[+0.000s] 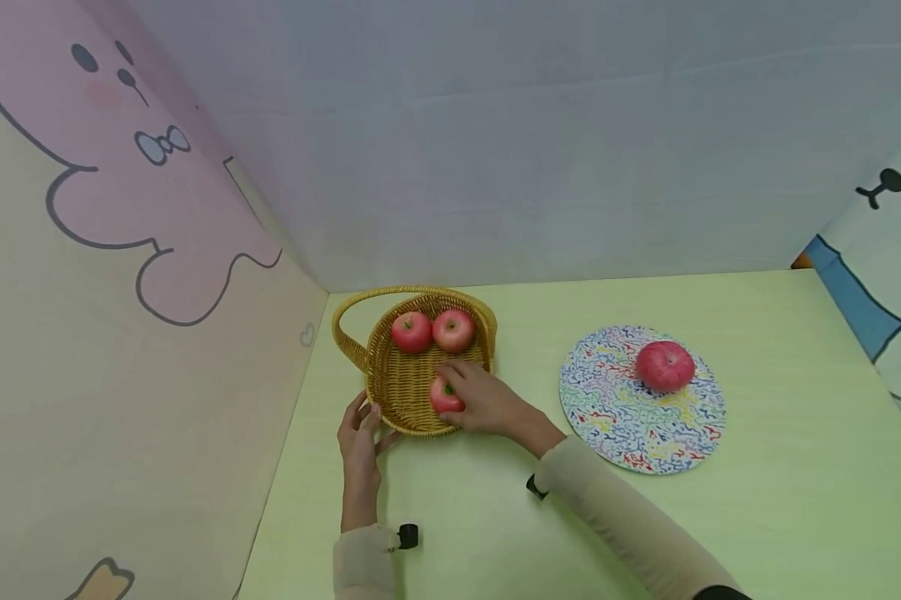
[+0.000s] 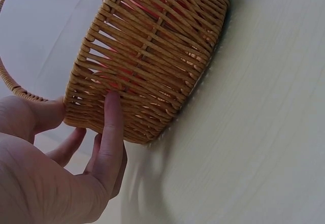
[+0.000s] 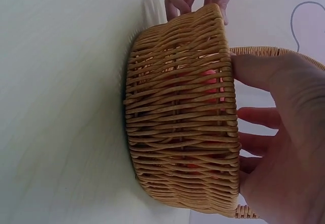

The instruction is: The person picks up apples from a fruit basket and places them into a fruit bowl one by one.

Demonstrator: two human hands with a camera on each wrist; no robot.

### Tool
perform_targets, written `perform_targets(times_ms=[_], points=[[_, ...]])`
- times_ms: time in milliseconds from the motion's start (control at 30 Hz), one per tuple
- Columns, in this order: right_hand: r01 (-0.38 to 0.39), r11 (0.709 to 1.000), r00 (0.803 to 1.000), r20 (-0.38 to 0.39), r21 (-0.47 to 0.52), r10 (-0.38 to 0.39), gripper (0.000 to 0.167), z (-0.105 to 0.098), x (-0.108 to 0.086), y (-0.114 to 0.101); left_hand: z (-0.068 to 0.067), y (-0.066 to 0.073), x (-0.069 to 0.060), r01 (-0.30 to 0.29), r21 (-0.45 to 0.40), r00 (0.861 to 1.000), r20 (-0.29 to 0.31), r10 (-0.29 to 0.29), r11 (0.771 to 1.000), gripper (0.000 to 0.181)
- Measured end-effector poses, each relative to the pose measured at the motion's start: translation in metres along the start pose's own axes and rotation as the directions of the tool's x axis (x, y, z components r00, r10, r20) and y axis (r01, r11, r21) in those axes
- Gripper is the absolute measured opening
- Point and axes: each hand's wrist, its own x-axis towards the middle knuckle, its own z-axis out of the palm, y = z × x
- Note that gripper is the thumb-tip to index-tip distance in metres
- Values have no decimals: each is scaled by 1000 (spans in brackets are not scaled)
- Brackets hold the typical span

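Observation:
A woven wicker basket [image 1: 401, 392] with a looped handle [image 1: 337, 329] stands on the table, holding two red apples [image 1: 411, 332] [image 1: 453, 331] along its far side. In its near right part my right hand [image 1: 483, 400] reaches over the rim and grips a third apple [image 1: 446, 395]. From the right wrist view, the basket wall [image 3: 177, 112] hides most of that apple and the fingertips. My left hand [image 1: 360, 446] touches the basket's near left side. Its fingers [image 2: 112, 127] lie fairly straight against the wicker in the left wrist view.
To the right lies a round mat [image 1: 608, 417] with a multicoloured squiggle pattern, bearing another red apple [image 1: 665, 367]. A pale wall [image 1: 495, 167] rises behind the light table [image 1: 465, 525]. Cartoon-printed panels [image 1: 157, 375] flank both sides.

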Motion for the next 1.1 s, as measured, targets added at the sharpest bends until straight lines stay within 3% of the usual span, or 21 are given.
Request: perform_targets(times_ms=[300, 633, 767, 1100], points=[[-35, 999, 996, 82, 27, 33, 72, -4, 7, -2, -1, 0, -2, 11, 2, 1000, -11, -11, 1000, 48], [-77, 997, 986, 149, -13, 78, 74, -3, 16, -2, -1, -1, -2, -11, -14, 1000, 10, 11, 1000, 48], [-82, 996, 984, 157, -39, 87, 74, -2, 17, -2, 0, 0, -1, 3, -9, 1000, 4, -3, 1000, 48], [-63, 997, 993, 92, -44, 67, 68, 1, 16, -1, 1, 1, -2, -9, -4, 1000, -8, 9, 1000, 46]])
